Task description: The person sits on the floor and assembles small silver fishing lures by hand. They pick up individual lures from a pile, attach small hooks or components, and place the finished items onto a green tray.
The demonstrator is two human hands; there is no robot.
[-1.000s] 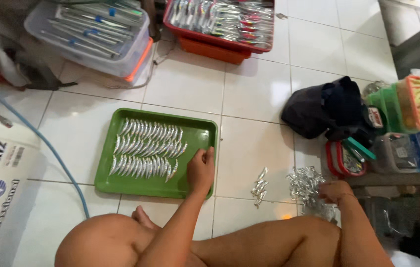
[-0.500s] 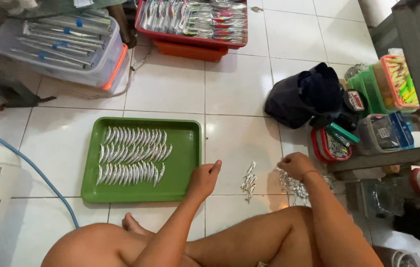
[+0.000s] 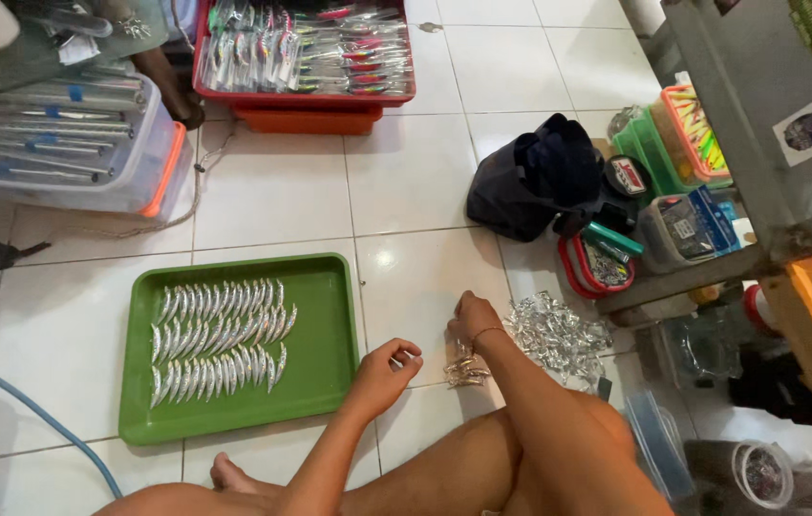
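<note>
Silver lure bodies [image 3: 466, 372], small floor pile.

We cannot tell what our right hand [image 3: 471, 317] pinches, its fingers curled under; our left hand [image 3: 384, 373] hides its fingertips too; the clear bin [image 3: 62, 143] and blue hose [image 3: 33, 411] run off the left edge.

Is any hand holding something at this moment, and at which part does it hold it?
The left hand seems to pinch something small and silvery in its fingertips; which part cannot be told. The right hand rests by the small silver pieces.
</note>
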